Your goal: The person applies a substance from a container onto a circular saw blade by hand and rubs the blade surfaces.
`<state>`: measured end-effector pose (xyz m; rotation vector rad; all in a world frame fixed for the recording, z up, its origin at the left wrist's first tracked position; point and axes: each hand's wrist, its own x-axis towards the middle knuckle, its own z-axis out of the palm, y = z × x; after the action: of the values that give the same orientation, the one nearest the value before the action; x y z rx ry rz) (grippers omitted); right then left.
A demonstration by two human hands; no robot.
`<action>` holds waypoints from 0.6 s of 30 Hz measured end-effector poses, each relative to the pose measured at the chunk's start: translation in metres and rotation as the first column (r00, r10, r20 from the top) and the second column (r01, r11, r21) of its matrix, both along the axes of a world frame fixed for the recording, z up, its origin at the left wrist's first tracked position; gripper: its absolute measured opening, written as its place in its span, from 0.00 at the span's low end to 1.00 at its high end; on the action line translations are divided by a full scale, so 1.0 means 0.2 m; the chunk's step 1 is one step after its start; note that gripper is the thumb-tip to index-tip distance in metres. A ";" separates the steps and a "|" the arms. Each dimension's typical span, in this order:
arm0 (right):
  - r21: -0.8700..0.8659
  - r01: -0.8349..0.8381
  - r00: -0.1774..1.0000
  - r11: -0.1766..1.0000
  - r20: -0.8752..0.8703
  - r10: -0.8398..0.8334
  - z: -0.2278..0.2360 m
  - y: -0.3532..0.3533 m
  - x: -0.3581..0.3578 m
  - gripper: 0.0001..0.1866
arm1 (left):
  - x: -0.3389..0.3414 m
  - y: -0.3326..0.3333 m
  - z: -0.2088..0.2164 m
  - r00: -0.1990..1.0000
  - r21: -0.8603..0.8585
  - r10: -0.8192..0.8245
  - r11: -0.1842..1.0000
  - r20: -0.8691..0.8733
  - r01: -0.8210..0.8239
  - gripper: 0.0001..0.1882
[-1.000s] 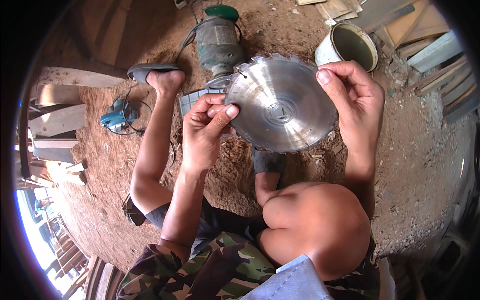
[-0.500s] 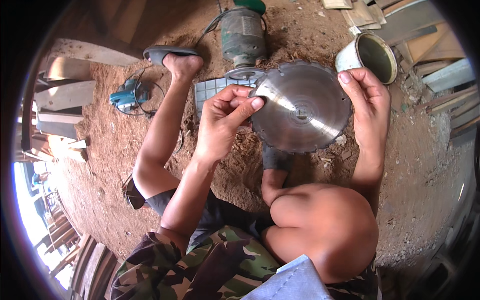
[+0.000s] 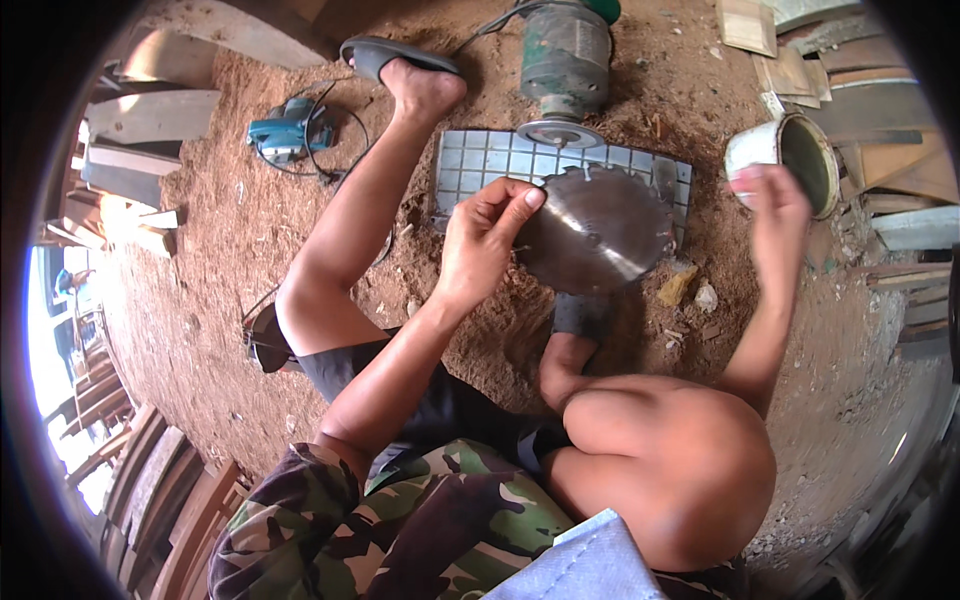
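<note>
My left hand (image 3: 490,240) pinches the left rim of a round, toothed circular saw blade (image 3: 600,232) between thumb and fingers. The steel disc is held up in front of me, tilted, with a bright streak across its face. My right hand (image 3: 775,200) is apart from the blade, off to its right, close to the front of a white pail (image 3: 745,150). Motion smears its fingers, so their grip is unclear. Beyond the blade stands a green motor grinder (image 3: 565,60) with a flat wheel (image 3: 560,133) on its shaft.
A white tiled slab (image 3: 480,160) lies on the sawdust-covered ground under the grinder wheel. A blue corded power tool (image 3: 290,132) sits left of my outstretched leg. Wood offcuts (image 3: 900,170) are piled at the right, and boards (image 3: 150,115) at the left. A yellowish lump (image 3: 678,285) lies near my foot.
My right hand has moved away from the blade's right edge, toward the pail. The left hand still holds the blade, now tilted differently. The view has shifted, showing more of the tiled slab.
</note>
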<state>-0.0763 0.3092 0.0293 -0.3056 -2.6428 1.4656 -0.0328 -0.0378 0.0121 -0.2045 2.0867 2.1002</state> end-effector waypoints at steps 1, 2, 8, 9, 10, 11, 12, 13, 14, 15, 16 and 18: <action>0.225 0.141 0.989 0.964 -0.076 -0.126 -0.02 0.13 -0.06 0.18 | 0.01 -0.05 0.01 1.000 -0.023 -0.002 1.000 0.017 0.003 0.11; 0.401 0.236 0.971 0.885 -0.055 -0.234 0.05 0.25 -0.15 0.23 | 0.01 -0.06 0.00 1.000 -0.003 0.006 1.000 0.006 -0.006 0.12; 0.501 0.131 0.971 0.855 0.108 -0.212 -0.28 0.83 -0.55 0.21 | 0.05 -0.27 -0.09 0.998 -0.072 0.053 0.996 -0.025 -0.055 0.11; 0.483 0.149 0.952 0.863 0.164 -0.257 -0.28 0.83 -0.57 0.21 | 0.05 -0.30 -0.09 0.997 -0.065 0.070 0.995 -0.019 -0.071 0.11; 0.467 0.170 0.928 0.867 0.219 -0.300 -0.26 0.83 -0.60 0.21 | 0.06 -0.31 -0.09 0.996 -0.054 0.086 0.995 -0.013 -0.087 0.11; 0.456 0.194 0.899 0.869 0.272 -0.344 -0.24 0.84 -0.62 0.21 | 0.07 -0.32 -0.10 0.994 -0.048 0.110 0.993 -0.017 -0.111 0.12; 0.447 0.221 0.864 0.867 0.322 -0.386 -0.21 0.85 -0.64 0.21 | 0.07 -0.32 -0.11 0.993 -0.046 0.118 0.992 -0.012 -0.118 0.12; 0.283 0.294 0.895 0.913 0.255 -0.367 -0.18 0.81 -0.63 0.21 | 0.08 -0.34 -0.12 0.992 -0.056 0.127 0.990 -0.006 -0.127 0.12; 0.202 0.256 0.925 0.945 0.231 -0.300 -0.15 0.78 -0.61 0.21 | 0.08 -0.36 -0.13 0.991 -0.064 0.134 0.989 -0.001 -0.134 0.13; 0.118 0.213 0.950 0.970 0.209 -0.234 -0.07 0.61 -0.57 0.21 | 0.10 -0.38 -0.15 0.990 -0.067 0.142 0.988 0.007 -0.142 0.13; -0.040 0.153 0.964 0.987 0.227 -0.140 0.01 0.44 -0.53 0.21 | 0.11 -0.39 -0.17 0.989 -0.063 0.149 0.987 0.013 -0.148 0.13; -0.178 -0.014 0.973 0.984 0.223 0.055 0.12 0.12 -0.49 0.19 | 0.11 -0.39 -0.19 0.989 -0.055 0.145 0.988 -0.003 -0.145 0.13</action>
<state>-0.1733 0.3328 0.0540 -0.4714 -2.7042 1.7794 -0.0111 -0.1148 -0.0254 -0.3758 2.1915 2.1219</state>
